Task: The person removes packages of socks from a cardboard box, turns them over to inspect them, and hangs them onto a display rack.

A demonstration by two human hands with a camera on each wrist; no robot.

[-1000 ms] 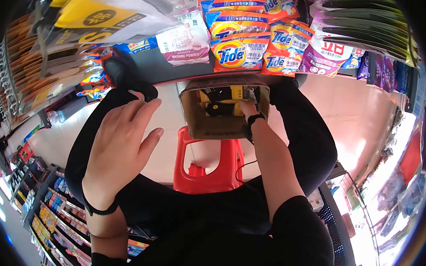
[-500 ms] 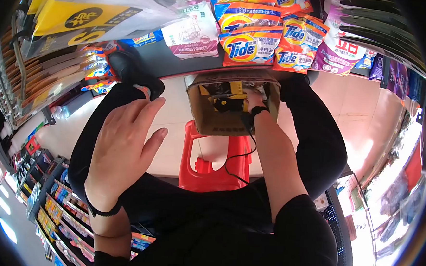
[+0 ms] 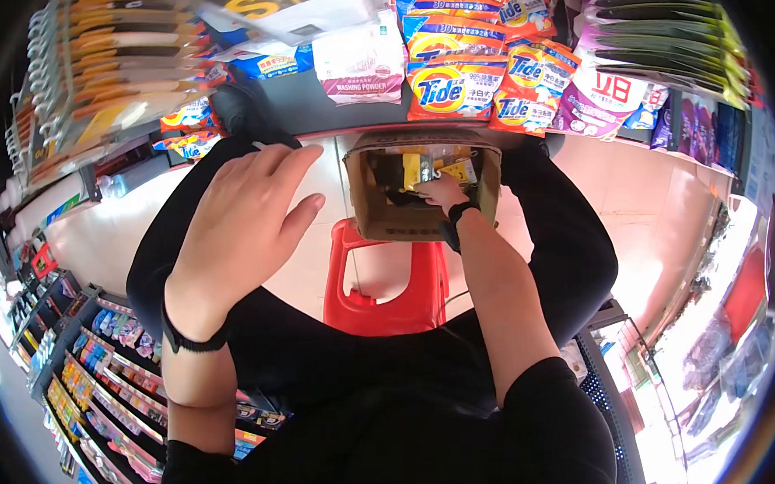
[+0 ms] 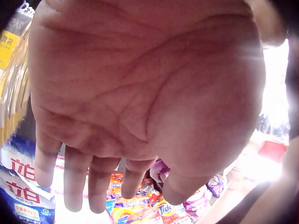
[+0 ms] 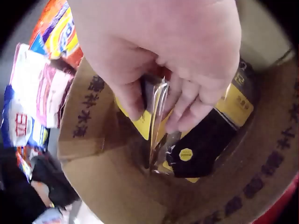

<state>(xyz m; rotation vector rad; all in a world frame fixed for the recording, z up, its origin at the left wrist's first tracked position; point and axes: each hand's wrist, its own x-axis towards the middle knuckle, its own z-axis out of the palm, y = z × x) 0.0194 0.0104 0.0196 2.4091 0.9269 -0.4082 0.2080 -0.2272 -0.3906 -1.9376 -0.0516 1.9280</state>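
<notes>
Pinching a glossy packet by its edge in right grip, holding left grip spread; probably handling light and slippery.

Packet: partly hidden by right hand
Box: cut off by right wrist view's lower edge
Packs left of left hand: print blurred

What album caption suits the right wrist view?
A person's right grip pinches a clear-wrapped packet inside a cardboard box, near black-and-yellow packaging.
</notes>
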